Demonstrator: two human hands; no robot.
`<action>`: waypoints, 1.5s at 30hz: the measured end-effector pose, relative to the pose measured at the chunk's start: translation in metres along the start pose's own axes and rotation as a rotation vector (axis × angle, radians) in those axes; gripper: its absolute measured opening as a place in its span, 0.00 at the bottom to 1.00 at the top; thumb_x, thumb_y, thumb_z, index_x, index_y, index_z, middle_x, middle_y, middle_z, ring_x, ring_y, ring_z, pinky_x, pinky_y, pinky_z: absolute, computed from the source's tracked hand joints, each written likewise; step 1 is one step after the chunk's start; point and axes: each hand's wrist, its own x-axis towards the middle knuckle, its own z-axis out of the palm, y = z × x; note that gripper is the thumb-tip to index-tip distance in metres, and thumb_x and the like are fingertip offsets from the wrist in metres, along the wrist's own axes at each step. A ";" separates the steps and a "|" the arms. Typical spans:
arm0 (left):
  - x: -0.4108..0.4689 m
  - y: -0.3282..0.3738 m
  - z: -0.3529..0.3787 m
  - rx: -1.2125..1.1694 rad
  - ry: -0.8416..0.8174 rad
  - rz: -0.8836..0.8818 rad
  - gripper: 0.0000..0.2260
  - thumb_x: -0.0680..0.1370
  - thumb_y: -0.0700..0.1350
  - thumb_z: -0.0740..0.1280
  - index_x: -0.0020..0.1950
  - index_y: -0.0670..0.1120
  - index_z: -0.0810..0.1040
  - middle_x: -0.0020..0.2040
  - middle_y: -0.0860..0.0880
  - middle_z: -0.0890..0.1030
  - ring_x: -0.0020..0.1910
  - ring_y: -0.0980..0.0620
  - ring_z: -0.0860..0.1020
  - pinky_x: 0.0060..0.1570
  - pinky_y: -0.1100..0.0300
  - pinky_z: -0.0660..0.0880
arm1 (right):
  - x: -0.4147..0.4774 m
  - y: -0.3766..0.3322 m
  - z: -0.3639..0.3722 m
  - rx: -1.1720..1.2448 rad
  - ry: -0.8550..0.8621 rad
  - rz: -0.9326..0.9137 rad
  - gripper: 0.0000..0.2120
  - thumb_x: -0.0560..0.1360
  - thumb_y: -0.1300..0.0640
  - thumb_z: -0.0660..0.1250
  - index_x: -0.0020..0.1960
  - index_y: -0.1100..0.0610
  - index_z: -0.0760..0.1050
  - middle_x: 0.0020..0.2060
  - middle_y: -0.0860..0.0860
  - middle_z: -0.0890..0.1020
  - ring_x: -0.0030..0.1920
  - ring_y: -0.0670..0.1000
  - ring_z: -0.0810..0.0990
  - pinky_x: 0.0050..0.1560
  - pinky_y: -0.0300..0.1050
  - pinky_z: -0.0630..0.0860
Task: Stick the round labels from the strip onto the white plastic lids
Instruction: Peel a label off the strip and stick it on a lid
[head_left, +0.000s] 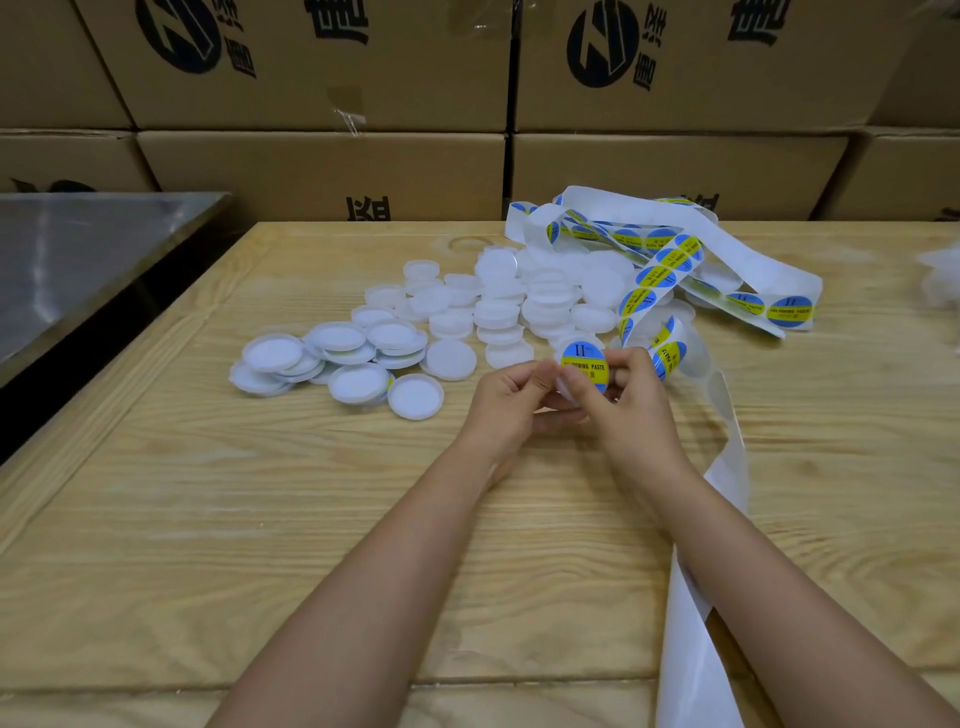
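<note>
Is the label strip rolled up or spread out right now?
Spread out. The label strip lies in loose loops over the lids, and its bare tail trails toward the table's near edge.

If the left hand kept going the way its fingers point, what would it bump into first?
Probably the labelled lid, which the left hand touches at its edge. Right beyond it are the fingers of the right hand, holding the same lid; depth there is hard to judge.

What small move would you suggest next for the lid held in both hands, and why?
Probably press the round label flat with a thumb: the left hand and right hand pinch the lid, and the label already seems to lie on it.
</note>
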 end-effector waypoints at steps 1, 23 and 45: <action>0.000 0.001 0.000 -0.031 0.015 -0.010 0.14 0.76 0.48 0.63 0.40 0.40 0.80 0.38 0.43 0.83 0.38 0.49 0.81 0.40 0.57 0.80 | -0.001 -0.001 -0.001 0.020 -0.008 -0.027 0.12 0.72 0.52 0.71 0.48 0.47 0.68 0.40 0.46 0.81 0.37 0.43 0.78 0.37 0.34 0.73; 0.011 0.021 -0.030 0.743 0.520 0.388 0.08 0.79 0.43 0.63 0.49 0.43 0.82 0.41 0.49 0.82 0.39 0.55 0.76 0.42 0.62 0.71 | 0.013 -0.007 -0.039 -0.370 0.316 -0.172 0.09 0.77 0.61 0.63 0.55 0.59 0.78 0.44 0.56 0.82 0.44 0.54 0.77 0.49 0.45 0.70; 0.006 0.044 -0.075 1.385 0.557 0.714 0.09 0.74 0.35 0.64 0.51 0.38 0.82 0.45 0.42 0.84 0.45 0.42 0.81 0.51 0.47 0.74 | 0.030 0.004 -0.082 -0.488 0.433 0.131 0.17 0.74 0.66 0.57 0.60 0.57 0.76 0.45 0.55 0.80 0.53 0.58 0.76 0.46 0.44 0.66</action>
